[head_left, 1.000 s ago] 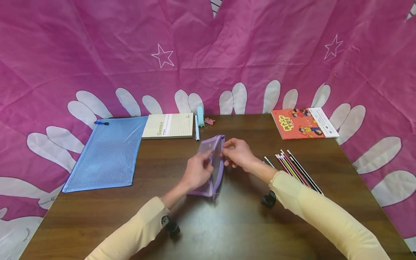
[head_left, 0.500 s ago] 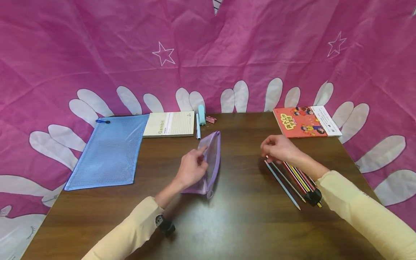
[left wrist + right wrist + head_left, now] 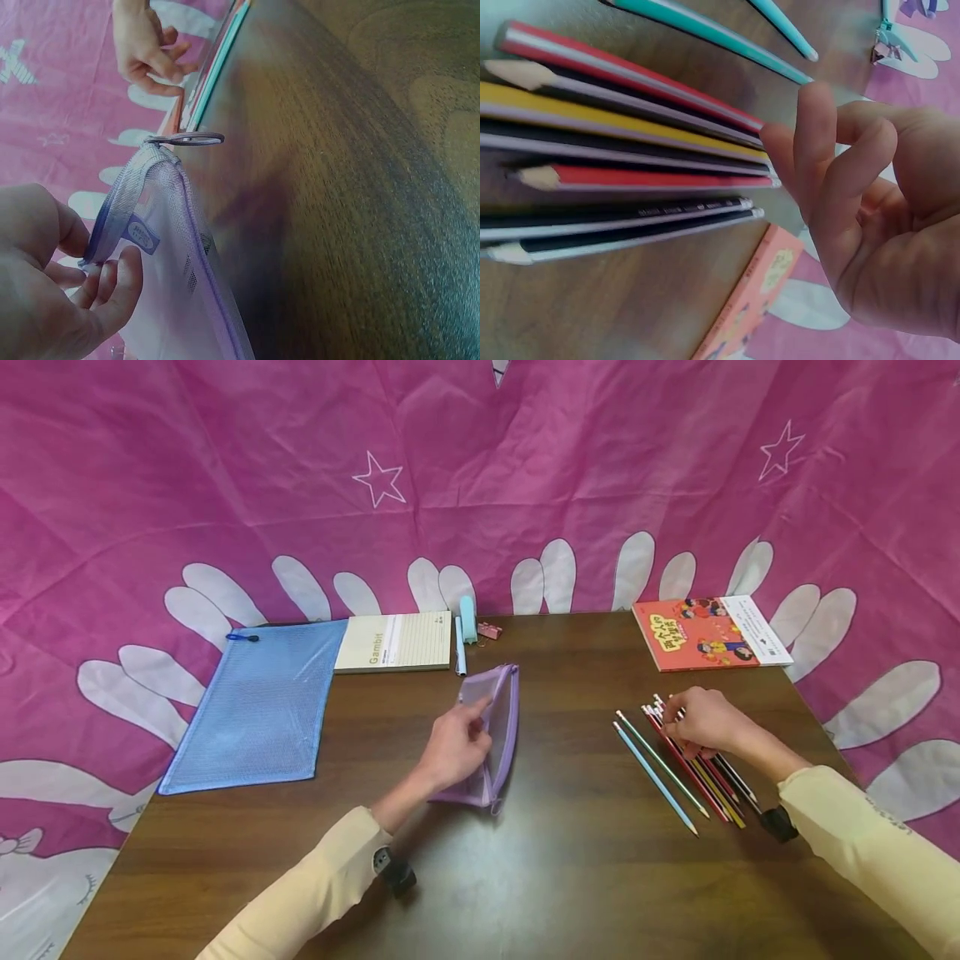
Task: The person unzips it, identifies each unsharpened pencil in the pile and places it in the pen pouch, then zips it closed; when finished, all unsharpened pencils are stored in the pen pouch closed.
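Note:
A purple mesh zip pouch [image 3: 504, 727] stands unzipped mid-table in the head view. My left hand [image 3: 455, 745] pinches one zipped edge of its mouth, and the left wrist view shows thumb and fingertips on that purple zipper band [image 3: 116, 214]. Over on the right, my right hand [image 3: 708, 722] hovers at the eraser ends of several striped pencils [image 3: 701, 781], its fingers loosely bent. The right wrist view shows nothing between those fingers, with a yellow pencil [image 3: 630, 127] and a red pencil [image 3: 630, 73] beside them. A light blue pencil [image 3: 654, 778] and a green pencil [image 3: 671, 775] lie slightly apart.
A blue mesh zip bag [image 3: 255, 710] lies at the left. Along the back are a notepad [image 3: 393, 643], a pen [image 3: 460, 647], a light blue stapler-like item [image 3: 468, 618] and a pink clip [image 3: 490, 631]. An orange book [image 3: 697, 635] lies back right.
My right hand has left the pouch's edge and moved right, first to the green and blue pencils, then over the main bunch. My left hand has stayed at the pouch.

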A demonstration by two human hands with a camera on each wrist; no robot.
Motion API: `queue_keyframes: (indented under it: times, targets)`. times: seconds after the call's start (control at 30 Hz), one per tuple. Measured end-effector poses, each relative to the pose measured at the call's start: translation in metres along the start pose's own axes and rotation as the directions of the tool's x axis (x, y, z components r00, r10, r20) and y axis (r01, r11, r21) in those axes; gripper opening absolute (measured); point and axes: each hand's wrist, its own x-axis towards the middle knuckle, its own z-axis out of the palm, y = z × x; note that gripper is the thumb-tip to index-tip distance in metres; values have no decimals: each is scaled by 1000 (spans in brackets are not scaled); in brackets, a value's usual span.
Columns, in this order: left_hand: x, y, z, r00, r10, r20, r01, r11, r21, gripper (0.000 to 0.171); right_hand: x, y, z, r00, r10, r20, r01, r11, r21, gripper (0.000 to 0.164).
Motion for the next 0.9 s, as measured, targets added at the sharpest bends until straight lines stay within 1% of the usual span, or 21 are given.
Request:
queue_keyframes:
  times: [0.1,0.2,0.47,0.7,0.9]
  targets:
    - [-1,0,0,1000,-15,14,15,1000,-6,62,1,1,6,1000,0,-26,0,1000,9,13]
    - [-1,-1,0,1000,-12,19,12,1000,-4,62,1,1,10,999,2,-34,-2,1000,4,15]
    - [-1,-3,1,1000,-18,22,18,1000,3,62,1,-1,15,997,63,-34,-62,998,30,20]
    - [-1,-4,-1,1000,-12,11,12,1000,-13,62,5,-5,15,998,65,-21,-65,997,-31,30]
    - [-2,-5,1,999,-30,35,31,999,-15,62,4,-8,20,997,76,-26,-78,991,-105,35]
